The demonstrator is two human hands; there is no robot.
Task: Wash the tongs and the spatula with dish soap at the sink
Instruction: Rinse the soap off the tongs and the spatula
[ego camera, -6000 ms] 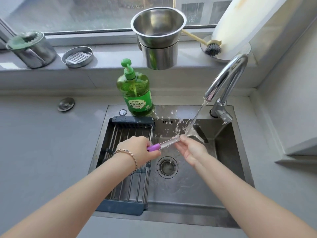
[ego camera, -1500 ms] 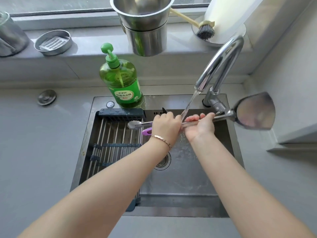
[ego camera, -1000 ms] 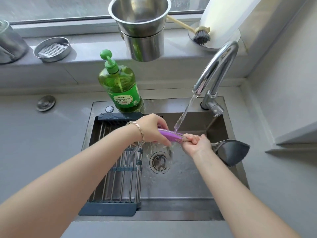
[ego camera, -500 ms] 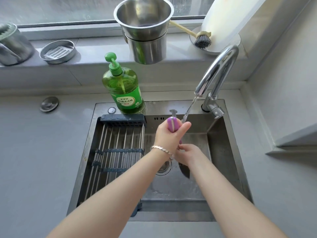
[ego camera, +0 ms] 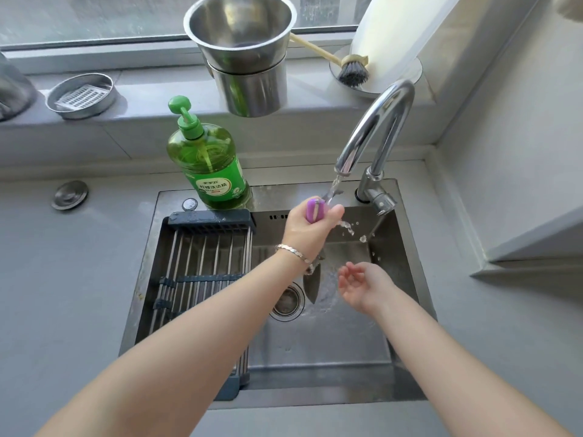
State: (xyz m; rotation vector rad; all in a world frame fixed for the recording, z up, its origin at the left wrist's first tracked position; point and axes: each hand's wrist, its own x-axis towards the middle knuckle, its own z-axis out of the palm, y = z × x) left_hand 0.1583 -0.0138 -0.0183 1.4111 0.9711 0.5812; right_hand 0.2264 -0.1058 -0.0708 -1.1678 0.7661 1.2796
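My left hand (ego camera: 304, 230) grips the purple handle of the spatula (ego camera: 315, 210) and holds it upright under the running tap (ego camera: 375, 127). Its metal blade (ego camera: 312, 283) hangs down below my wrist, over the sink drain. Water strikes the handle top and splashes to the right. My right hand (ego camera: 362, 283) is apart from the spatula, palm up with relaxed fingers, low in the steel sink (ego camera: 331, 348). The green dish soap bottle (ego camera: 209, 165) stands on the sink's back rim. I cannot make out the tongs separately.
A roll-up drying rack (ego camera: 202, 266) covers the sink's left part. On the window ledge stand stacked steel buckets (ego camera: 243, 52), a round steel soap dish (ego camera: 80, 95) and a dish brush (ego camera: 351, 69). A drain stopper (ego camera: 69, 194) lies on the grey counter at left.
My right hand let go of the spatula's lower part and moved right, opening palm up. My left hand keeps the handle upright under the stream.
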